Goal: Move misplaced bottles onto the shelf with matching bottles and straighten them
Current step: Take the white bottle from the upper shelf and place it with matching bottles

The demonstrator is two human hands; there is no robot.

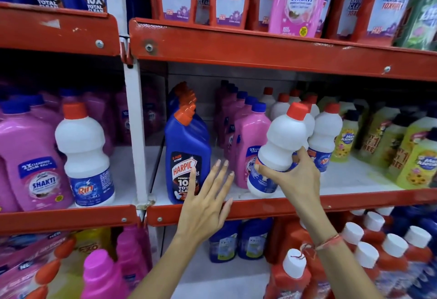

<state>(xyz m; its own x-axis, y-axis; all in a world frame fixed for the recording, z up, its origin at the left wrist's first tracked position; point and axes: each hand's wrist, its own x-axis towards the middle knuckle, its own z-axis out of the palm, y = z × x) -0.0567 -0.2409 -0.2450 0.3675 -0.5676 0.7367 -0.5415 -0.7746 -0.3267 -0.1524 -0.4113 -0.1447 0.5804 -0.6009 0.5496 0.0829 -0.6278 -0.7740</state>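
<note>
My right hand [294, 178] grips the lower part of a white Rin bottle [281, 142] with a red cap, tilted left over the front edge of the middle shelf [236, 206]. Just behind it stands a row of matching white Rin bottles [325, 133]. My left hand [208, 197] is open with fingers spread, in front of a blue Harpic bottle [186, 154] and the pink Shakti bottles [248, 145]. Another white Rin bottle [85, 157] stands upright in the left bay beside pink Shakti bottles [30, 159].
Yellow-green bottles [402, 152] fill the right end of the middle shelf. Refill pouches [295, 1] stand on the top shelf. Below are red bottles with white caps [369, 256], blue bottles [238, 239] and pink ones [104, 275]. A white upright post [137, 133] divides the bays.
</note>
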